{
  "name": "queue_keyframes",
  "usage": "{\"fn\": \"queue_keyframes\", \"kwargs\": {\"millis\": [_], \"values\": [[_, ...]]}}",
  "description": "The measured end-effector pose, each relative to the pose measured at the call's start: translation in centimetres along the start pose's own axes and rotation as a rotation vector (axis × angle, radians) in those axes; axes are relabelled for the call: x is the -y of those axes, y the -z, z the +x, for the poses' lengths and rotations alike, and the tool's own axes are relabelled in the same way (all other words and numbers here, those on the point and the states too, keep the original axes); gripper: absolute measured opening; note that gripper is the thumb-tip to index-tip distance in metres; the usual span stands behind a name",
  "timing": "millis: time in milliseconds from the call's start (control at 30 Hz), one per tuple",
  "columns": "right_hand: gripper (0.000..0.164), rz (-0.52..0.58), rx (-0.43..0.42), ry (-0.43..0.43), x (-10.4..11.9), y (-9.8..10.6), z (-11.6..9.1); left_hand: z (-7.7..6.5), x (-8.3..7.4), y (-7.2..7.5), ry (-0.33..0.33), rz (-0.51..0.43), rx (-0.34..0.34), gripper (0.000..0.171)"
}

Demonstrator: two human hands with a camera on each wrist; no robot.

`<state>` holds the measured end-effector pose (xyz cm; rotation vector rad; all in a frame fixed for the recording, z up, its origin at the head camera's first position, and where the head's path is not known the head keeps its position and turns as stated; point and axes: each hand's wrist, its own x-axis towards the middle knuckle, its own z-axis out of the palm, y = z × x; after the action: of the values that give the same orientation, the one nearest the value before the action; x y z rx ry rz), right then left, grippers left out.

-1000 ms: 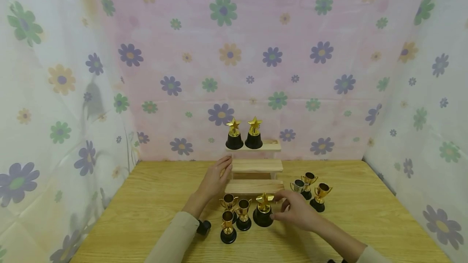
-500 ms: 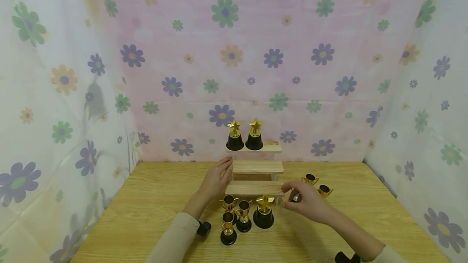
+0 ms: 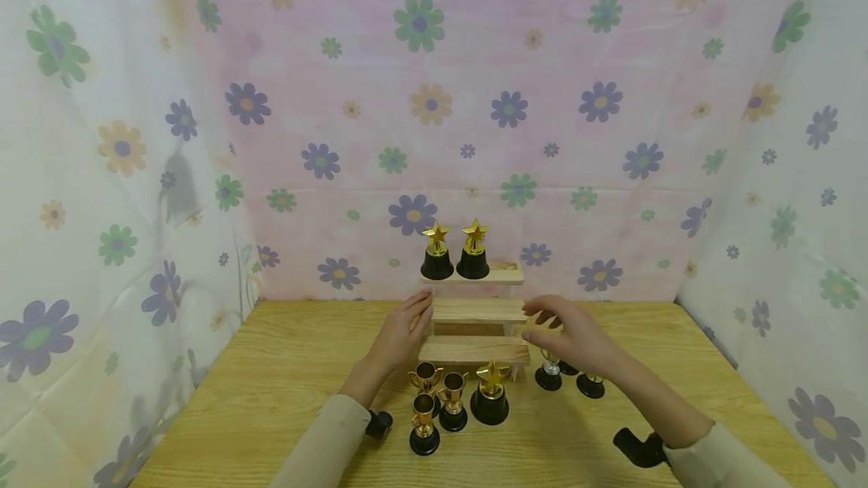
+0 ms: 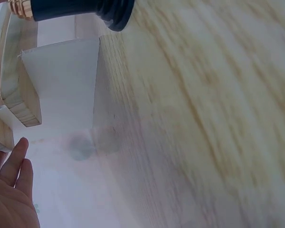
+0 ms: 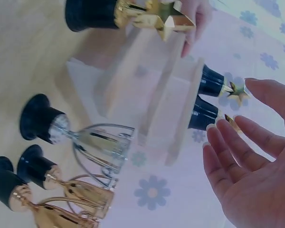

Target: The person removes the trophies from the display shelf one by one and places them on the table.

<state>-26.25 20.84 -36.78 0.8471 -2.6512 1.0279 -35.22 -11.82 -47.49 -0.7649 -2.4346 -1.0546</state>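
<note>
My left hand (image 3: 403, 330) rests its straight fingers along the left side of a three-step wooden display stand (image 3: 478, 350); the left wrist view shows its fingers (image 4: 20, 159) at the end of a step. Beside the stand's right side hovers my right hand (image 3: 573, 333), fingers loosely bent and holding nothing. Two gold star trophies (image 3: 437, 262) with black bases stand on the top step. Another star trophy (image 3: 490, 401) stands on the table before the lowest step. Below the right hand are a silver cup trophy (image 3: 548, 377) and two gold cup trophies (image 5: 88, 192), partly hidden in the head view.
Three gold cup trophies (image 3: 452, 407) stand close together in front of the stand's left part. The wooden table (image 3: 298, 367) meets flowered cloth (image 3: 366, 134) at the back and sides. Black camera mounts (image 3: 639, 446) stick out at both wrists.
My right hand has left the front star trophy, passing right and then back to beside the middle step. The left hand stays at the stand. The trophies stay in place.
</note>
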Motion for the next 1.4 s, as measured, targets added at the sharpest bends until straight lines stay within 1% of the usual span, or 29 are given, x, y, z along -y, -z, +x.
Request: {"fn": "queue_keyframes", "kwargs": {"millis": [133,300,533,667,733,900,1067,1400], "values": [[0.036,-0.007,-0.028,0.001,0.2,0.4,0.9,0.0,0.0,0.0,-0.001,0.000,0.000,0.043],[0.037,0.002,-0.049,-0.003,0.6,0.7,2.0,-0.1,0.0,0.0,-0.002,0.001,-0.004,0.043],[0.042,0.022,-0.058,-0.053,0.7,0.9,3.4,-0.2,-0.1,0.0,0.012,-0.002,0.003,0.043],[0.048,0.032,-0.047,-0.080,0.3,1.0,4.4,-0.1,0.0,0.0,0.000,-0.006,-0.003,0.042],[0.049,0.036,-0.041,-0.090,0.0,1.0,5.0,0.0,0.0,0.1,0.004,-0.007,-0.002,0.043],[0.052,0.033,-0.025,-0.135,-0.3,0.8,6.3,0.0,-0.1,0.1,0.024,-0.010,-0.005,0.042],[0.056,0.049,0.006,-0.190,-0.8,0.4,7.3,0.0,-0.2,0.1,0.017,-0.006,-0.005,0.042],[0.058,0.063,-0.004,-0.197,-1.8,-0.8,9.0,-0.1,0.0,0.0,0.017,-0.011,0.009,0.045]]}}
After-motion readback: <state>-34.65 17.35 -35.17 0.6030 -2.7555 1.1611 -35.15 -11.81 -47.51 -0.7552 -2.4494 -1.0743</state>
